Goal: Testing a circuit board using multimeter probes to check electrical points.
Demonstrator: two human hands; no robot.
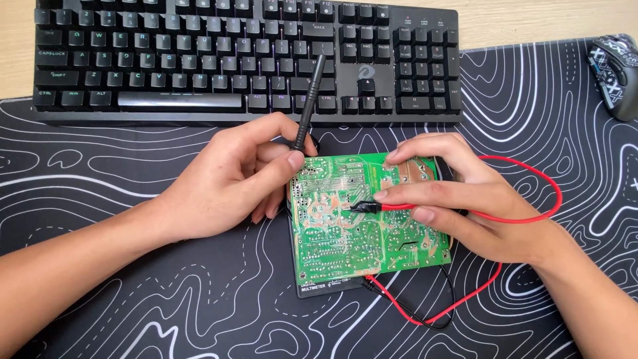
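Head view, looking straight down at a table (13, 66) of pale wood, mostly covered by a black desk mat (133, 306) with white wavy contour lines.

At centre, a green circuit board (365, 219), solder side up, resting tilted on a dark multimeter (325, 287) whose lower edge peeks out at 7 o'clock. Judged light, stiff and thin, with sharp solder points and fragile traces; best held by the bare edges, not the face.

At 9 o'clock of the board, left hand (232, 179), fingers closed around a black probe (307, 106), pinched low between thumb and forefinger, tip at the board's upper left corner, handle slanting up toward 12 o'clock over the keyboard.

At 3 o'clock, right hand (452, 199), clamped on a red probe (392, 207) between thumb and forefinger, black tip touching the board near its middle. Remaining fingertips pressed on the board's upper right edge.

Red lead (538, 179), thin and flexible, looping out at 3 o'clock, curving under the wrist and back to the multimeter at 6 o'clock, beside a thinner black lead (445, 318).

At 12 o'clock, a black mechanical keyboard (199, 60), matte keys. At 2 o'clock, a patterned black-and-white mouse (615, 73), partly cut off.
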